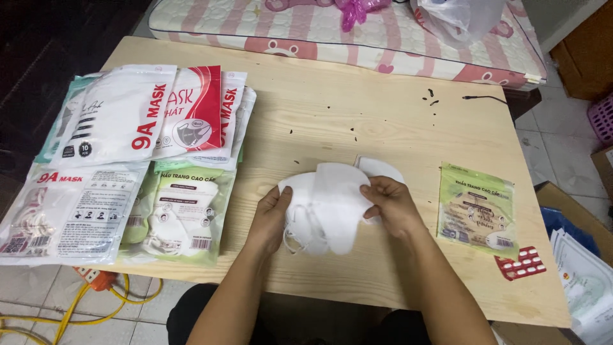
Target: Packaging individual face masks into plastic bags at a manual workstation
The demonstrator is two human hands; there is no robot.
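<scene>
Holding: I watch both hands gripping a small stack of white face masks (332,207) at the centre of the frame, just above the wooden table (357,108).
Left hand (271,214): its fingers are curled onto the stack's left edge, thumb on top.
Right hand (391,206): its fingers are pinched on the right edge of the uppermost mask.
Loose mask (382,168): I see it lying flat on the table just behind the right hand.
Left of frame: packets of masks (121,166) overlap in a pile.
Right of frame: a single green packet (477,209) lies beside a red blister strip (525,262).
</scene>
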